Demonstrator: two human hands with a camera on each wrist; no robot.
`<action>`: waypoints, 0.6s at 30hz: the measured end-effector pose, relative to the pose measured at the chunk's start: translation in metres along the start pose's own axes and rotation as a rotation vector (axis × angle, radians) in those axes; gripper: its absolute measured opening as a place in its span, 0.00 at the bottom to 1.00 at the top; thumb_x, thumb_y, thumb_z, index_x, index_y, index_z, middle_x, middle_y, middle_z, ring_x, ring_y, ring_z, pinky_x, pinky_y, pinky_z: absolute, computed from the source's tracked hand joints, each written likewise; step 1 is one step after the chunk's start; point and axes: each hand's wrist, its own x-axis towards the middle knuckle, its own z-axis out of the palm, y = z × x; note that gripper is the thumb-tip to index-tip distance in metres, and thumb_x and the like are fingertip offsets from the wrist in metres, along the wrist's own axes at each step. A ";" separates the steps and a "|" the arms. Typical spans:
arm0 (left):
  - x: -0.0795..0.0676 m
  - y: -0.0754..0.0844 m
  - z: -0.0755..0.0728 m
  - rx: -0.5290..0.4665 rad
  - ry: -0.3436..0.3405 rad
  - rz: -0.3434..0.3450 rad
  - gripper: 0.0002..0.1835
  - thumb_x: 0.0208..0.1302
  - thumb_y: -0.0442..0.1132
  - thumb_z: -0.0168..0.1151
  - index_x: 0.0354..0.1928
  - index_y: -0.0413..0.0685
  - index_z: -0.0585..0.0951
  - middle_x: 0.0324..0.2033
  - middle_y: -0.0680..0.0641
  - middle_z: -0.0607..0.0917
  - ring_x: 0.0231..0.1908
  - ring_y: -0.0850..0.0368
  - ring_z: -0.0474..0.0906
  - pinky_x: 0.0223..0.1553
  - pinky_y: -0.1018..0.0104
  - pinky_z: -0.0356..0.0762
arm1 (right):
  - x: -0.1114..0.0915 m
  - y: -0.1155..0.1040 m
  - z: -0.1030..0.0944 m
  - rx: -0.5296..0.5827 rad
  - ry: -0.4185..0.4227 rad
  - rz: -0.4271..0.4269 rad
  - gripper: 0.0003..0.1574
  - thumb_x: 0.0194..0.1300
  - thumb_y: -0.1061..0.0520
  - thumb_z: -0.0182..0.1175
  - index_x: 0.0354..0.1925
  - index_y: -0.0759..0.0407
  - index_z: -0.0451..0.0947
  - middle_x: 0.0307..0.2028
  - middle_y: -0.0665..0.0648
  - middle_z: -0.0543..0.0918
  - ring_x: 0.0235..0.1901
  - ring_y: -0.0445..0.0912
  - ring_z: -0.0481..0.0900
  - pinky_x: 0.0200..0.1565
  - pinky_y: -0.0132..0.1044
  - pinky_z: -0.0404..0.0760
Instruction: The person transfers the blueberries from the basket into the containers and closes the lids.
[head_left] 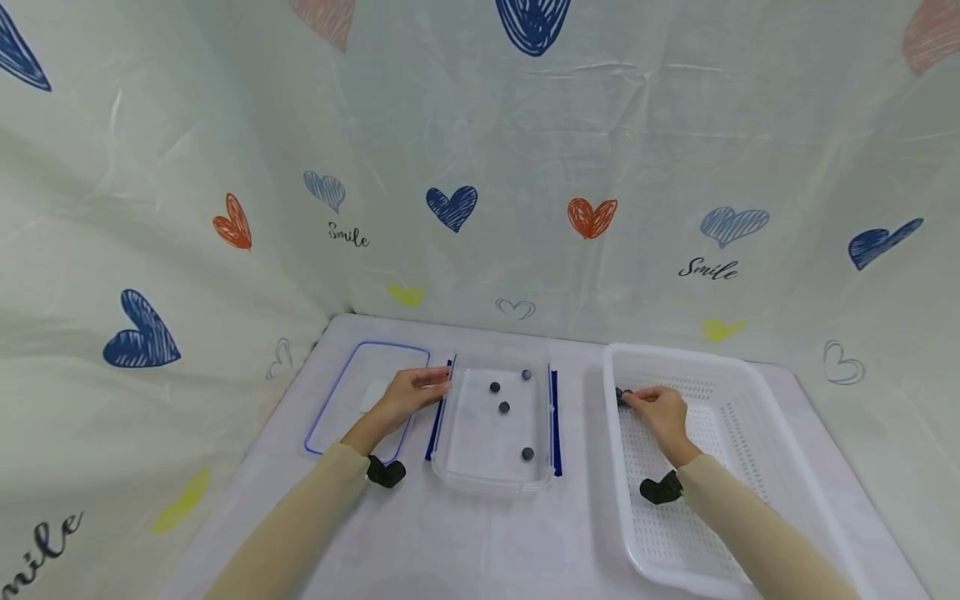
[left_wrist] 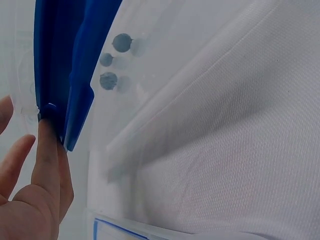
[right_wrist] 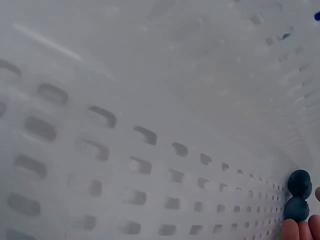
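My left hand (head_left: 407, 396) is at the left side of a clear plastic box (head_left: 491, 482). Its fairly straight fingers touch the blue side latch (left_wrist: 57, 65), with the thumb apart. Inside the box lie several blueberries (head_left: 504, 407), spread over the bottom. My right hand (head_left: 662, 419) reaches into a white perforated basket (head_left: 630, 533), by its left wall. Its fingertips pinch at a blueberry (right_wrist: 296, 209), and another blueberry (right_wrist: 299, 183) sits against it. The fingers partly hide them in the head view.
A clear lid with a blue rim (head_left: 330, 406) lies flat to the left of the box, partly under my left forearm. A second blue latch (head_left: 556, 423) hangs folded out on the box's right side. A heart-printed sheet (head_left: 525, 150) hangs behind the table.
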 end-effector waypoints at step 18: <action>0.001 -0.003 0.000 -0.004 -0.008 0.018 0.24 0.57 0.41 0.65 0.57 0.45 0.76 0.51 0.47 0.80 0.49 0.56 0.76 0.50 0.65 0.74 | 0.000 0.004 0.009 -0.026 0.050 -0.027 0.15 0.55 0.56 0.66 0.29 0.69 0.80 0.19 0.56 0.81 0.17 0.40 0.74 0.20 0.30 0.72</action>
